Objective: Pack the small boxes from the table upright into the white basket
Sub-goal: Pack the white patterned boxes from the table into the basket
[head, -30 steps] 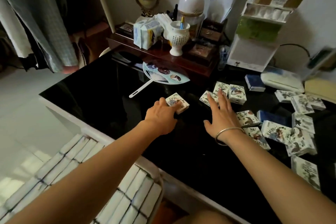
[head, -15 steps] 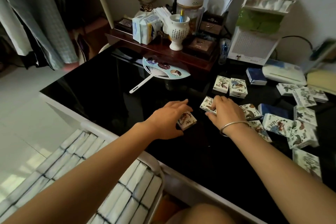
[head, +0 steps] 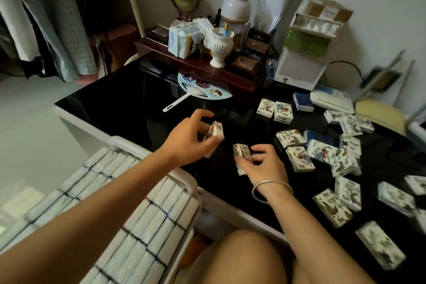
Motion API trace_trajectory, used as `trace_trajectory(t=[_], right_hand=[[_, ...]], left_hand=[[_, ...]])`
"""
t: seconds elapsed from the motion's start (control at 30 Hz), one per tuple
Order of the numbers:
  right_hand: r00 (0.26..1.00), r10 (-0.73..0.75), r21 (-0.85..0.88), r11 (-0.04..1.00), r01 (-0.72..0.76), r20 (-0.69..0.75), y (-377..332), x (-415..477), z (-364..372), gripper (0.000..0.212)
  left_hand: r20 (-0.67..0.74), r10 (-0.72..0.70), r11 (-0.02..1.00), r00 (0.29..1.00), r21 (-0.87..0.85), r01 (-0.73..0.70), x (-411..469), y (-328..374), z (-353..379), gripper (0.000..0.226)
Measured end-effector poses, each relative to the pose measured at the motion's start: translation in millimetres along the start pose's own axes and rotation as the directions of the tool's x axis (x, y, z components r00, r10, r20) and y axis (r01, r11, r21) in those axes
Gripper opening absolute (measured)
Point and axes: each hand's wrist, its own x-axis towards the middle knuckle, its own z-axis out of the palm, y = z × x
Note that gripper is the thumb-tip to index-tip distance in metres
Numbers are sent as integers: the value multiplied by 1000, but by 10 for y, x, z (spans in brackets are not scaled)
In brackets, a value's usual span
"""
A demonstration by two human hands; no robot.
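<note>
While both forearms stretch over the counter point(head: 129, 104) | left hand point(head: 186, 140) pinches a small box point(head: 215, 132) just beyond the rim of the white basket point(head: 192, 180) | right hand point(head: 265, 163) curls round a second box point(head: 242, 157), farther from the basket.

Your black, glossy table point(head: 129, 104) carried small boxes point(head: 299, 159) lying flat and scattered across its right side, two blue packs point(head: 303, 102) among them, a round paper fan point(head: 202, 90) near the middle, and a dark wooden riser point(head: 200, 69) at the back.

left hand point(head: 187, 139): fingers curled, gripping | right hand point(head: 264, 165): fingers curled, gripping
</note>
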Motion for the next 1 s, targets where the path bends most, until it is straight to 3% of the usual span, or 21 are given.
trace_trajectory(t=[0.07, 0.1, 0.2, 0.27, 0.6, 0.73, 0.8, 1.0], right_hand=[[992, 12, 347, 936, -55, 124, -238, -281, 83, 49], [988, -53, 415, 910, -12, 145, -371, -436, 123, 49], [950, -279, 402, 893, 203, 141, -651, -798, 234, 50], [926, -341, 377, 889, 261, 162, -782, -1009, 347, 54], [781, -442, 376, 882, 286, 442, -1263, -2131, 1191, 74], [777, -433, 331, 894, 303, 458, -1283, -2387, 1323, 65], [783, -423, 303, 901, 311, 455, -1278, -2452, 1372, 58], [806, -407, 273, 909, 314, 430, -1260, -2431, 1396, 55]], left_hand=[[33, -126, 961, 992, -246, 130, -237, 57, -150, 44], [66, -165, 917, 984, -357, 178, -377, 73, -233, 39], [104, -172, 841, 980, -502, 201, -758, 124, -451, 29], [55, -163, 838, 985, -520, 167, -1056, 127, -657, 29], [-104, -331, 829, 938, -506, 236, -2597, -457, -1582, 49], [-178, -359, 859, 916, -446, 250, -2940, -693, -1841, 87], [-215, -374, 884, 902, -377, 277, -3056, -805, -1934, 92], [-156, -335, 942, 929, -49, 332, -3221, -1065, -1929, 52]])
